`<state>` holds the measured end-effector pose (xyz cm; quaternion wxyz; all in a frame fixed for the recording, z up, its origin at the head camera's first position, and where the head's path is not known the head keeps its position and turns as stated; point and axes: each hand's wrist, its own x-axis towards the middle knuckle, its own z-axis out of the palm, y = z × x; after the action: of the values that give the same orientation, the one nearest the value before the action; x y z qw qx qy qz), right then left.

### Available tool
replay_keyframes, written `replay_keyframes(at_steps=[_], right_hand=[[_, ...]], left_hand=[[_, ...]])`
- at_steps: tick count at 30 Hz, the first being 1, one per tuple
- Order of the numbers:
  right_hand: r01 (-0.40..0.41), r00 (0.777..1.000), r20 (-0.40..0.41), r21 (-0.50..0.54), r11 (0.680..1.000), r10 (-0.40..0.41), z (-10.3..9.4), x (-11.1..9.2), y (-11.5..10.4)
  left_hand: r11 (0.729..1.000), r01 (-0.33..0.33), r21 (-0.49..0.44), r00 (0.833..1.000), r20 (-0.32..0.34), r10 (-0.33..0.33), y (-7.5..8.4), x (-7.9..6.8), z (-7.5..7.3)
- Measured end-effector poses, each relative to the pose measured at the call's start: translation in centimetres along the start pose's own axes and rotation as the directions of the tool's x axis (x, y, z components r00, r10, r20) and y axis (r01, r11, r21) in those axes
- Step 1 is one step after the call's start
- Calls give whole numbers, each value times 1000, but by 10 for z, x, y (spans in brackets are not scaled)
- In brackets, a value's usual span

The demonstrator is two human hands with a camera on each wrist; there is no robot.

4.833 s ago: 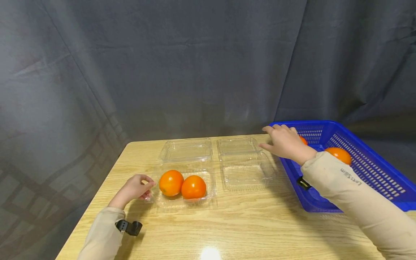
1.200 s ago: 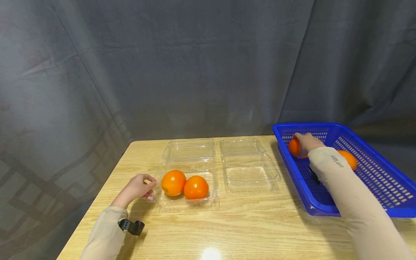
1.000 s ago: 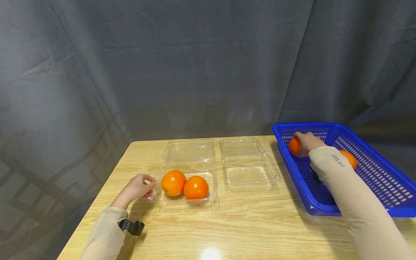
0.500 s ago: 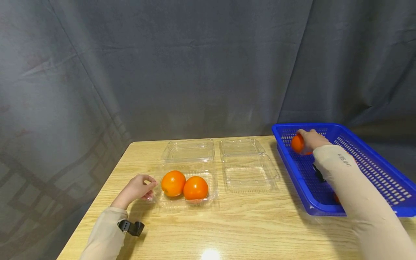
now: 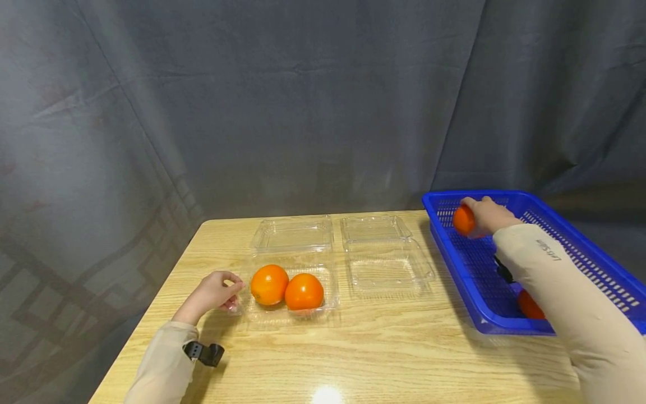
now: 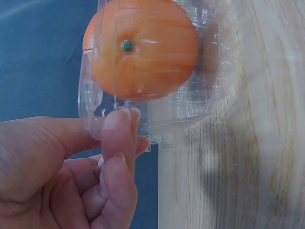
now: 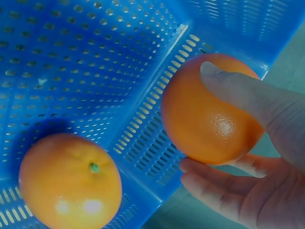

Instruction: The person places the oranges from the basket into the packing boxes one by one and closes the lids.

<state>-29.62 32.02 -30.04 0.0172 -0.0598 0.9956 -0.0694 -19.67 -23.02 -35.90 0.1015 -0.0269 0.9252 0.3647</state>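
My right hand point(image 5: 489, 217) grips an orange point(image 7: 205, 114) inside the blue plastic basket point(image 5: 479, 264), at its left back part. The thumb lies across the fruit and the fingers curl beneath it in the right wrist view. At the left, my left hand point(image 5: 212, 294) pinches the near left edge of a clear plastic clamshell box point(image 5: 272, 321), thumb against fingertips. That box lies with its lid point(image 5: 292, 233) folded back. Inside it two oranges sit side by side, a left one point(image 5: 270, 284) and a right one point(image 5: 304, 292).
Another orange point(image 5: 530, 306) lies at the basket's near side, partly hidden by the right sleeve. A second open clear box point(image 5: 388, 272) with nothing inside stands between the filled box and the basket. A dark curtain point(image 5: 313, 112) hangs behind the wooden table point(image 5: 383, 359).
The right hand has gone from empty above the basket's left rim to gripping an orange inside, then lifted it slightly. The sleeve shifted right, showing another orange. The left hand keeps its hold.
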Motion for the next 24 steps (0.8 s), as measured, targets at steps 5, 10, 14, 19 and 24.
replay_keyframes(at_steps=[5, 10, 14, 19, 24], right_hand=[[23, 1000, -20, -2, 1000, -23, -3, -3, -3], [31, 999, -31, -8, 999, -32, -5, -5, -5], [37, 998, -45, -11, 999, -38, -7, -7, -5], [39, 998, -56, 10, 999, -39, -9, -11, -4], [38, 997, -63, 23, 999, -37, -11, -14, -4]], left_hand=[[1000, -3, 1, 1000, 2, 3, 1, -1, 0], [1000, -5, 7, 1000, 0, 5, 1, 0, 0], [1000, -3, 0, 1000, 0, 3, 1, 0, 0], [1000, 2, -8, 1000, 4, -2, 1, -1, 0], [1000, 0, -10, 1000, 7, 0, 1, -1, 0]])
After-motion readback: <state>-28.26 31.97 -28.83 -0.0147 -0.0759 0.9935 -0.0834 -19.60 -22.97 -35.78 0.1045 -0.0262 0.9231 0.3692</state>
